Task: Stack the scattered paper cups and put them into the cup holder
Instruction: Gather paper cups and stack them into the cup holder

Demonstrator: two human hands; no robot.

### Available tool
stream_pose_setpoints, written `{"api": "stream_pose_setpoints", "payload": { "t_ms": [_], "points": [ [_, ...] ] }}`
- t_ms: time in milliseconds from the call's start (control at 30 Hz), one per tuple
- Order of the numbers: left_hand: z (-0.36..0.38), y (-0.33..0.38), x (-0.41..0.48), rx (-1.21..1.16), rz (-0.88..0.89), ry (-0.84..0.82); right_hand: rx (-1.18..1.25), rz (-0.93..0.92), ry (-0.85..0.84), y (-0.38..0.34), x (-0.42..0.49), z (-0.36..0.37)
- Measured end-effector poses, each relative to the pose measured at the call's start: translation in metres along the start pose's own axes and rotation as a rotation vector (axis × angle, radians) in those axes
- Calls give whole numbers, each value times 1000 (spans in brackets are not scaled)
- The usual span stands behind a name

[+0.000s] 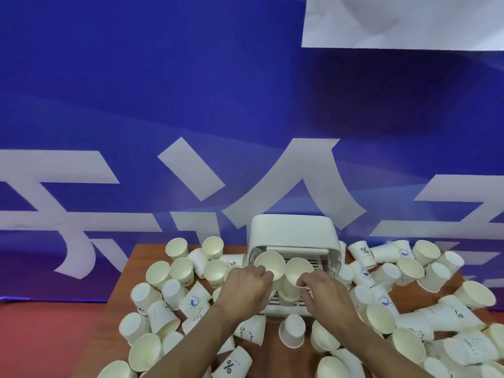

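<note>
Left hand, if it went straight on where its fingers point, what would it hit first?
The left hand pinches a paper cup; straight beyond, probably the open front of the cup holder, though depth is unclear.

Surface materials and finishes, tabletop and backdrop.
Paper cups [177,248]: thin paper, matt, cream-white inside, outer walls white with blue and black print, rims rolled smooth. Cup holder [294,230]: white moulded plastic, smooth, soft satin sheen on the rounded hood; the slatted tray under it looks like the same plastic. Table [131,271]: reddish-brown wood-grain surface, flat, low gloss; solid wood or laminate cannot be told. Banner [163,91]: blue flexible sheet with white print, creased and rippled, faint sheen on the folds; cloth or vinyl unclear. Sheet [395,20]: white, matt, softly wrinkled. Floor [49,336]: red, matt, texture blurred.
</note>
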State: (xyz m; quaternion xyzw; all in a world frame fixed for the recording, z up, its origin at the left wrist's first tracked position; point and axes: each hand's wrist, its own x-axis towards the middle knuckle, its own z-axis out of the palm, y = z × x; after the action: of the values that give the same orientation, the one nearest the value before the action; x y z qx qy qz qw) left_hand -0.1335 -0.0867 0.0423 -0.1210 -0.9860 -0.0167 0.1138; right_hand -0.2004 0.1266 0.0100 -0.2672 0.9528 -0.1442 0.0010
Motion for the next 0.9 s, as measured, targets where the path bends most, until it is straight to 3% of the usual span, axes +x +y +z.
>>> {"api": "stream_pose_setpoints", "payload": {
  "t_ms": [533,900],
  "points": [
    [84,2,-15,-35,-99,-76,110,-43,-48,24,7,52],
    [118,-13,-19,-38,-185,-158,151,-77,-202,43,15,88]
  ]
}}
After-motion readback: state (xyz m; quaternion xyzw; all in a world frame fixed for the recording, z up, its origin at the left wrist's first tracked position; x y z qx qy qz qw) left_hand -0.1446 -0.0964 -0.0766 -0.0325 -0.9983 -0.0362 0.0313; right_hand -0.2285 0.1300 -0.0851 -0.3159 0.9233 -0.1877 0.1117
